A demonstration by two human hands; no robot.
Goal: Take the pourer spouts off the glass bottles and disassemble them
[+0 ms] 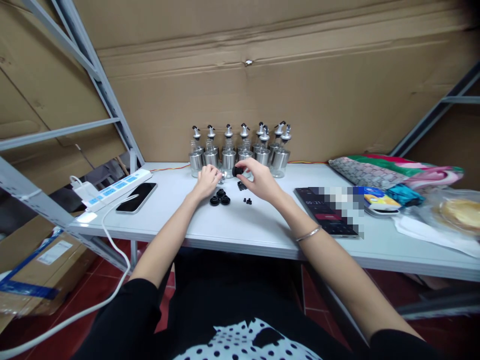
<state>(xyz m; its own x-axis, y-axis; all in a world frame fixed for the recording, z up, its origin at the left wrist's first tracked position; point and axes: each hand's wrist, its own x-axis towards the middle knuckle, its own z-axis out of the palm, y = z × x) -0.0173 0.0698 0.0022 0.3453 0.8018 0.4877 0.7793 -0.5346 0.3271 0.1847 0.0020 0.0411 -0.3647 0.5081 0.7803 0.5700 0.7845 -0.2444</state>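
My left hand (pixel 205 181) is closed, its fingertips round a small silver pourer spout (pixel 223 176), partly hidden by the fingers. Just to its right, my right hand (pixel 256 177) pinches a black ribbed stopper (pixel 237 171) between thumb and fingers. The two pieces are close together but apart. On the table below lies a cluster of black stoppers (pixel 219 198). Small black caps (pixel 242 186) sit under my right hand, with several tinier black bits (pixel 248 201) nearer me. Behind both hands stand rows of glass bottles with steel sleeves (pixel 228 159), many topped with silver pourers (pixel 244 131).
On the left of the white table (pixel 168 220) are a power strip (pixel 120 189) and a phone (pixel 137 198). A larger phone or tablet (pixel 324 215) showing a timer lies right. Patterned cloth (pixel 393 172) and a wrapped food item (pixel 459 210) fill the far right. Cardboard (pixel 318 90) stands behind.
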